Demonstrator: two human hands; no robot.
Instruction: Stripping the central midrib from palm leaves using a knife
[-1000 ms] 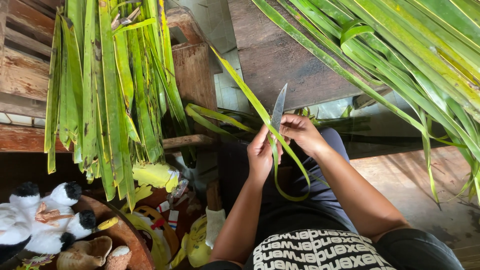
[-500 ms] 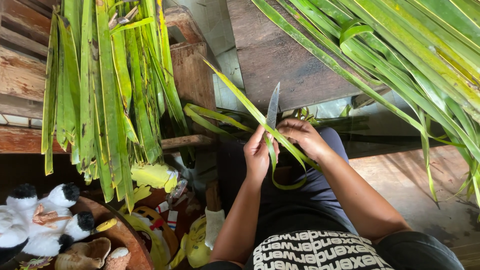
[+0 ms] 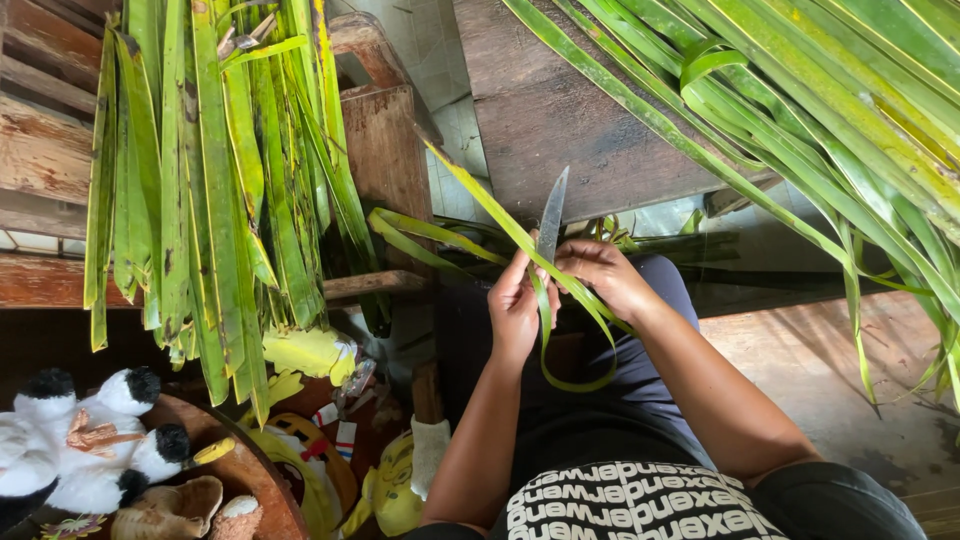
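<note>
My left hand (image 3: 517, 308) pinches a long green palm leaf strip (image 3: 490, 205) that slants up to the left and loops down below both hands. In my right hand (image 3: 600, 272) is a knife (image 3: 551, 214) with a grey pointed blade standing upright, its edge against the strip right between the two hands. Both hands are over my lap in the middle of the head view.
A bundle of cut green leaf strips (image 3: 205, 180) hangs over a wooden bench (image 3: 50, 150) at left. A large palm frond (image 3: 800, 100) spreads across the upper right. A black-and-white plush toy (image 3: 85, 440) lies on a round wooden table (image 3: 250, 470) at lower left.
The hands and knife have shifted only slightly; the loop of leaf strip below my hands has drawn up and become shorter than a second ago.
</note>
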